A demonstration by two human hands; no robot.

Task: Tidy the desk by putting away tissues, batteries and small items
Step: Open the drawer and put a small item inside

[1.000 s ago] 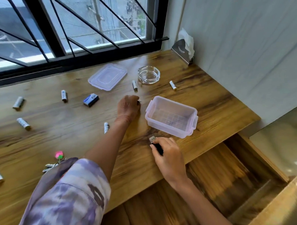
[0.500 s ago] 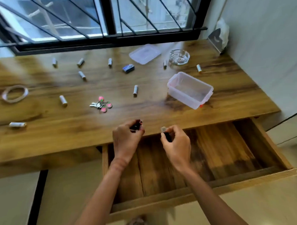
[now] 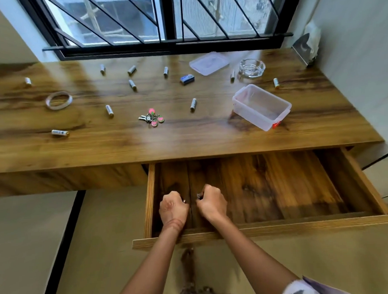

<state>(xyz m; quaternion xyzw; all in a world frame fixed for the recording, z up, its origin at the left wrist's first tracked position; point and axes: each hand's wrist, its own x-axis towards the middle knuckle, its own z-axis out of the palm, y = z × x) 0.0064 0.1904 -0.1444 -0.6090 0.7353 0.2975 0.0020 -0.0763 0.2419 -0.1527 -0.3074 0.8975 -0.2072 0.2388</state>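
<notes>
Now both my hands hover over the open drawer [image 3: 278, 188], left hand [image 3: 173, 208] and right hand [image 3: 211, 202] each curled around something small and dark; batteries [image 3: 193, 104] lie scattered beyond it on the bench [image 3: 188, 138].

A home room, likely a study corner: a wood-grain tabletop [image 3: 188, 136] built under a barred window [image 3: 166, 20], its drawer [image 3: 256, 188] pulled open, with household clutter of keys [image 3: 151, 118], batteries [image 3: 193, 104], a glass ashtray [image 3: 252, 67] and tissue box [image 3: 306, 48].
</notes>
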